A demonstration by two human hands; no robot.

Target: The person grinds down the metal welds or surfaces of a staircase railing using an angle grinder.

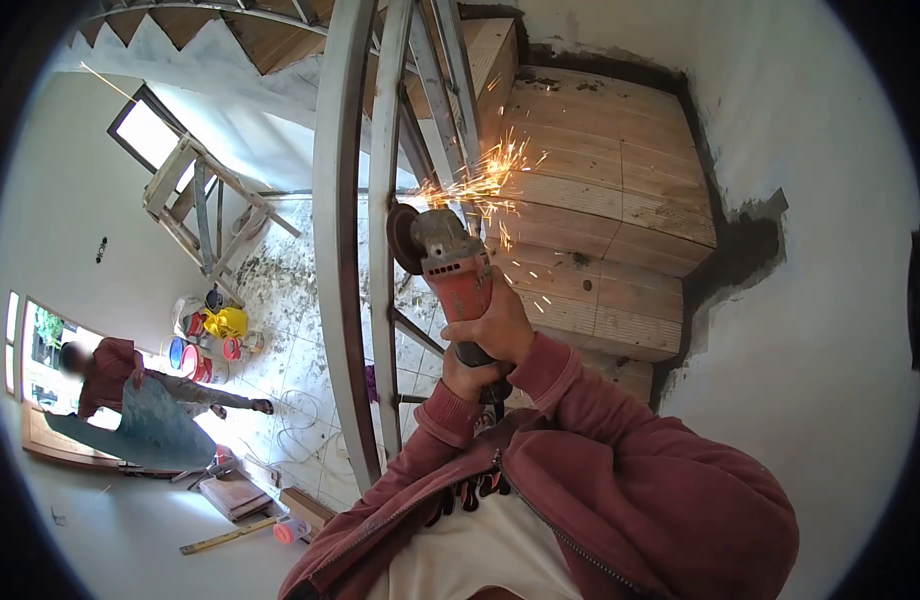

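An angle grinder (458, 285) with a red body and grey head is held out in front of my chest in both hands. My right hand (507, 322) wraps round the red body, its thumb lying across it. Lower down, my left hand (467, 378) is closed round the dark rear end. The grinder's disc (407, 238) is at the metal railing post (384, 180), close to a joint. Orange sparks (490, 180) fly up and to the right from there. Part of the disc's contact with the metal is hidden by the grinder head.
Wooden-looking stair treads (610, 215) climb at the right beside a plastered wall (820, 120). Beyond the railing, a person (110, 380) holds a large sheet (165, 425). A wooden trestle (202, 200), buckets (202, 365) and a yellow bag (226, 322) stand on the dirty tiled floor.
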